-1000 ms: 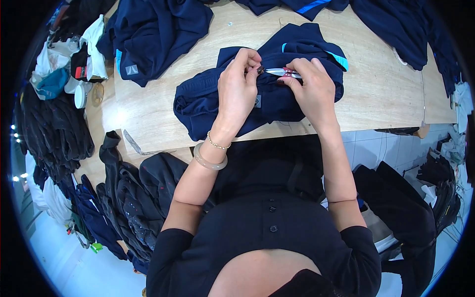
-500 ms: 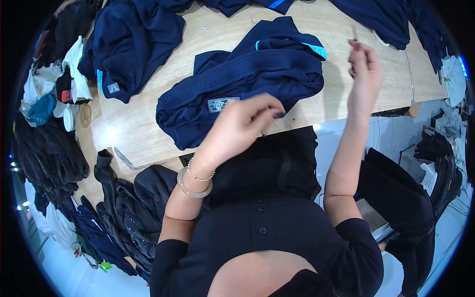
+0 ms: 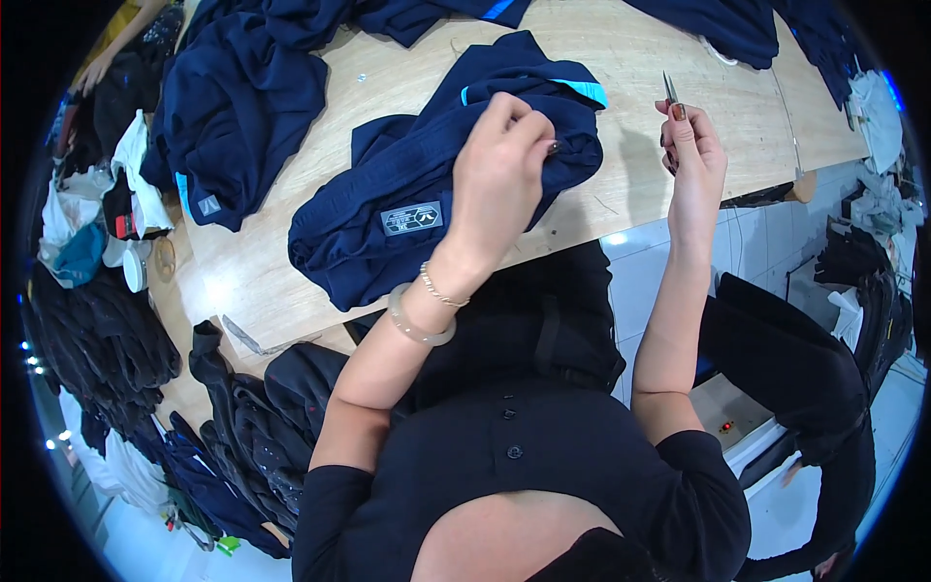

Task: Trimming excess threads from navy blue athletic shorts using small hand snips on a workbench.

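Observation:
A navy garment with an elastic waistband (image 3: 373,184) and light-blue trim lies bunched on the wooden table (image 3: 718,165), a grey printed label (image 3: 412,218) showing on its band. My left hand (image 3: 499,175) is over the waistband, fingers bent and drawn together; what they pinch, if anything, is hidden. A bracelet and a bangle ring that wrist. Off to the right of the garment, above the table, my right hand (image 3: 693,145) is closed round small thread snips (image 3: 669,87), their pointed blades upward and their handles hidden in my fingers.
More navy garments (image 3: 242,116) are heaped at the far left, with others (image 3: 722,24) along the far edge. Dark clothes (image 3: 252,427) are piled at my left. A person in black (image 3: 795,369) is at the right, and another person's hand (image 3: 95,73) shows at the far left.
My left hand has moved away from me, from the garment's near edge onto its waistband. The garment sits slightly further left in view. The snips' blades show more clearly in my right hand.

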A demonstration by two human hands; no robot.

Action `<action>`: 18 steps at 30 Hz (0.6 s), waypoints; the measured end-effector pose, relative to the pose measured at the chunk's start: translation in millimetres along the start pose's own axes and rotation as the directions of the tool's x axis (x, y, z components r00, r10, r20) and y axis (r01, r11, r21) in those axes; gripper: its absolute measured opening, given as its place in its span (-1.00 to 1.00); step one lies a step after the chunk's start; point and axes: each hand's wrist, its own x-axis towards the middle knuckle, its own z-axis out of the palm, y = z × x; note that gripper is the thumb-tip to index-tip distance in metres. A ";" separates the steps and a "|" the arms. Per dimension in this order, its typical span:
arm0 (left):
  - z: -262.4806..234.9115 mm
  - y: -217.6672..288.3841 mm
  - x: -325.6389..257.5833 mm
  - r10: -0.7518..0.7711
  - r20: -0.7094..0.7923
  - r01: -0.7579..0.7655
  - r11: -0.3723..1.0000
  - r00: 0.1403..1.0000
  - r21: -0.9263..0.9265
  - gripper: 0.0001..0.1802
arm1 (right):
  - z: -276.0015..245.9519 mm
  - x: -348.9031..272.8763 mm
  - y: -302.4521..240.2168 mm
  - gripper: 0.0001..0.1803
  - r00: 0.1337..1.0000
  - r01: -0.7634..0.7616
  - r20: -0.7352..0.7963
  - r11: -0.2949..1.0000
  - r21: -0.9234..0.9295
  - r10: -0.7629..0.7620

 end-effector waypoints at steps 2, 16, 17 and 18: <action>-12.0 5.6 3.5 -0.052 0.051 0.058 0.993 0.997 -0.106 -0.96 | -5.4 -0.9 -0.1 -0.72 1.000 0.001 0.018 1.000 -0.014 -0.001; 14.1 5.9 -29.2 -0.389 0.155 0.353 0.514 0.908 -0.781 -0.95 | -8.8 -54.3 -17.4 -0.74 0.739 -0.620 0.527 0.730 0.288 0.419; 14.1 6.4 -29.6 -0.394 0.148 0.352 0.516 0.907 -0.781 -0.95 | -6.0 -57.0 -15.6 -0.74 0.723 -0.646 0.523 0.709 0.282 0.451; 13.9 7.2 -29.6 -0.393 0.148 0.351 0.516 0.907 -0.781 -0.95 | -3.1 -59.2 -13.9 -0.74 0.706 -0.672 0.519 0.687 0.277 0.482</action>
